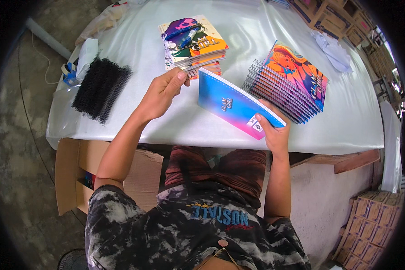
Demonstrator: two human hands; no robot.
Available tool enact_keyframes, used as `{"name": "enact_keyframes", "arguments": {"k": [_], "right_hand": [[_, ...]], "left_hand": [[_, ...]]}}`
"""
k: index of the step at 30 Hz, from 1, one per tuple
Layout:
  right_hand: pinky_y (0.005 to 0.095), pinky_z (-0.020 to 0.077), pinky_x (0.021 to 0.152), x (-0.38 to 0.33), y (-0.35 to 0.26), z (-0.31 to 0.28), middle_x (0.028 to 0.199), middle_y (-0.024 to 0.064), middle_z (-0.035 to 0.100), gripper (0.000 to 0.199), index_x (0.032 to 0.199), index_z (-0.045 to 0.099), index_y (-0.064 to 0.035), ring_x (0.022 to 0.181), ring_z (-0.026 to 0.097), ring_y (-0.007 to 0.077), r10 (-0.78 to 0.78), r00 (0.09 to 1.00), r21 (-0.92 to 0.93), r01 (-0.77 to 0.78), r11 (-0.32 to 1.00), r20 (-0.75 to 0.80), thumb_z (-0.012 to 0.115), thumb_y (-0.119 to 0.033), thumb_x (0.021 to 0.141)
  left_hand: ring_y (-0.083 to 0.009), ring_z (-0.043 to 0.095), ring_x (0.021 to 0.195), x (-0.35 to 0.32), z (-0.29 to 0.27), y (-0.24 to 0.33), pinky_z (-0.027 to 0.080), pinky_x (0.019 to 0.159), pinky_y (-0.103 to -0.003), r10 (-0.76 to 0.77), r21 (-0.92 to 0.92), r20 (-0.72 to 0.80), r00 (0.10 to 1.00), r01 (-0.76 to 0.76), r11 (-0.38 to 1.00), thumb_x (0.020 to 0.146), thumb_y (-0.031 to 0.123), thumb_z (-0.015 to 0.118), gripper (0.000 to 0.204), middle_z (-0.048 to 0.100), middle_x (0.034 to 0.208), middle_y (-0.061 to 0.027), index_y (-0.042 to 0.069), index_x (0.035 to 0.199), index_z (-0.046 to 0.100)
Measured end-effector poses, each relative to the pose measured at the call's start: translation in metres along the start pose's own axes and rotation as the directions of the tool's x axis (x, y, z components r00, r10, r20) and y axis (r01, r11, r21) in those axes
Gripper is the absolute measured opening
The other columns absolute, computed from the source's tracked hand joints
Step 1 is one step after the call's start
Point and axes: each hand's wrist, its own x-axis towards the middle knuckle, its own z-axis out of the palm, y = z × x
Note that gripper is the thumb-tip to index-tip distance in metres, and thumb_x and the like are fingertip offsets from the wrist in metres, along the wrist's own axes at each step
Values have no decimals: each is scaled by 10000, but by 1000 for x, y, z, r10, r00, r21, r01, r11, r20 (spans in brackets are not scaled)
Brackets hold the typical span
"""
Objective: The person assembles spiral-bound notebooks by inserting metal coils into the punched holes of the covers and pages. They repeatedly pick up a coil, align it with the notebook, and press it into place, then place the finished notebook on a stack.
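Right hand [274,132] held the blue and pink notebook [236,105] at its lower corner, fingers closed around it, above the near edge of the white table [135,121]. Left hand [163,93] was beside the notebook, its fingers pinched narrow on something too small to tell. Behind lay a stack of colourful notebooks [193,42], a fanned spiral-bound pile [290,83] and black binding coils [100,87]

A thin notebook [235,105] with a blue-to-pink gradient cover is tilted above the worktop [166,121], its lower corner pinched, punched edge facing away.
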Motion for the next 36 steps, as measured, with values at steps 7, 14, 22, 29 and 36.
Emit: {"name": "enact_keyframes", "arguments": {"k": [7,14,22,29,36], "right_hand": [[195,442,735,-1,-2,-1,1025,77,628,284,1094,592,43,846,545,69,4,1000,-12,-4,1000,6,608,23,811],[233,462,804,0,-1,0,1042,125,636,269,1081,603,35,904,592,125,-57,997,8,57,998,48,585,52,813],[255,471,811,5,1,-6,1040,147,640,252,1046,621,38,922,616,167,-128,981,-25,133,991,146,589,59,797],[236,473,759,6,-2,-6,1008,129,652,255,1046,624,33,880,613,138,-105,987,-7,106,994,120,599,53,793],[203,453,721,1,-2,9,938,81,659,243,1039,623,39,780,563,75,-65,992,18,64,998,104,601,49,798]], "left_hand": [[-68,335,640,16,6,-15,315,568,-221,136,99,-22,991,-133,986,947,332,437,324,408,688,27,37,853,533],[-82,396,666,19,2,-7,376,612,-223,-2,22,85,996,0,1000,945,376,424,420,464,715,0,-11,864,567],[-56,425,616,40,-28,-2,357,542,-188,-286,-383,462,839,480,789,928,384,450,378,497,706,5,49,776,536],[-160,540,851,41,-22,5,445,776,-277,279,101,205,938,-304,947,818,167,642,193,568,966,-72,34,929,557],[-281,545,975,13,-15,57,413,878,-365,118,727,292,949,-300,617,770,137,651,302,587,1063,-126,42,1051,592]]}}
